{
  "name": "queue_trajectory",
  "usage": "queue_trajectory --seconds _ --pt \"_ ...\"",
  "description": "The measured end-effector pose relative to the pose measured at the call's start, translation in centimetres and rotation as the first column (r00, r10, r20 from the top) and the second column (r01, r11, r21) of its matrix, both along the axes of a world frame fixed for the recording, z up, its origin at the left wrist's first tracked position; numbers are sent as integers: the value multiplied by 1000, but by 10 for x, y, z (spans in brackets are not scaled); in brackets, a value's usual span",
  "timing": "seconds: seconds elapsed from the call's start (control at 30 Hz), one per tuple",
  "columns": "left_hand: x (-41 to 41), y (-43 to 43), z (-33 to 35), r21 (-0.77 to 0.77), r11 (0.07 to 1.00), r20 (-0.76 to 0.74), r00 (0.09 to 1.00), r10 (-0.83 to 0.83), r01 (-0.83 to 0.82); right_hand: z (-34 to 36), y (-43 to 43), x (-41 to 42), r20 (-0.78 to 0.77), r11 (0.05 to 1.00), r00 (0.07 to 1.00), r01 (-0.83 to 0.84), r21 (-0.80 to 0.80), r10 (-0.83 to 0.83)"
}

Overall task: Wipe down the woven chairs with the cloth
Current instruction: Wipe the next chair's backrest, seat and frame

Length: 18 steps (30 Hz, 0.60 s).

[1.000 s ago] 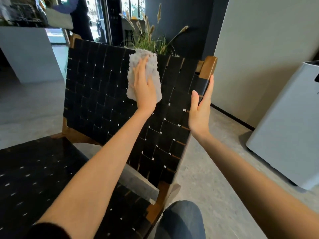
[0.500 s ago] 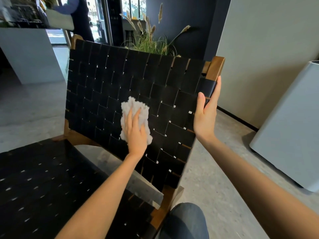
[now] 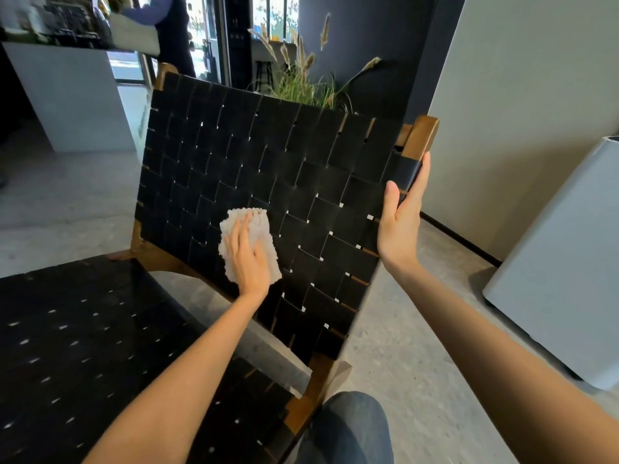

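Under the flat left hand (image 3: 249, 259), a white, nubbly cloth (image 3: 260, 224) is pressed against the black woven backrest (image 3: 268, 152) of the chair, low on the panel. The fingers are laid straight over the cloth, whose edges are seen beyond the fingertips and on the side toward the right hand. The right hand (image 3: 400, 226) is held well apart from the left, at the outer edge of the backrest, which is clamped between the thumb on the front of the webbing and the fingers passed behind the edge. Just above those fingers, the bare top of a wooden frame post (image 3: 422, 133) is shown. Below and to the outside of the left forearm, the woven seat (image 3: 83, 346) is seen, with small light gaps between its straps. Between the two forearms, a knee in blue denim (image 3: 348, 426) is visible close to the lower wooden frame. Beyond the right hand, a pale grey cabinet-like unit (image 3: 562, 279) stands on the speckled floor (image 3: 402, 380). Past the top of the backrest, tall grasses (image 3: 301, 85) rise, and farther off a second person in dark clothing (image 3: 170, 25) is partly seen beside a grey counter (image 3: 67, 95).
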<state>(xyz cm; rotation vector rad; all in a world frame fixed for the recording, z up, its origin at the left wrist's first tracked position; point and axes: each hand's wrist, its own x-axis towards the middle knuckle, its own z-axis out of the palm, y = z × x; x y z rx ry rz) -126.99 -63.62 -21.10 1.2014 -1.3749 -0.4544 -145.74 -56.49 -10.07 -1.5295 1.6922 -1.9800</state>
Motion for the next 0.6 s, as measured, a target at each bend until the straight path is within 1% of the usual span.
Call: queue_trajectory --seconds 0.07,0.17,0.23,0.3,0.33,0.37,0.5,0.6 --pt "-8 -17 40 -81 994 -24 997 -76 74 1 0 0 2 1000 1000 0 13 0" --pt "-29 -42 106 -232 960 22 987 -157 157 0 -1 0 0 1000 1000 7 20 -7" --pt "-43 -57 143 -306 930 138 976 -169 204 0 -1 -2 -3 1000 1000 8 26 -8" --pt "-51 -71 160 -290 931 275 951 -140 221 0 0 -2 0 999 1000 -6 35 6" --pt "-53 -78 161 -267 942 306 944 -119 205 0 0 -2 1 999 1000 -9 34 9" --pt "-53 -83 158 -254 951 306 947 -95 177 -1 -1 -2 1 1000 1000 -7 27 7" --pt "-37 -86 116 -198 979 201 979 -16 57 -3 -3 -1 6 1000 1000 11 9 -11" --pt "-8 -79 65 -112 993 120 992 -27 41 -4 -3 1 23 1000 1000 9 -1 -9"
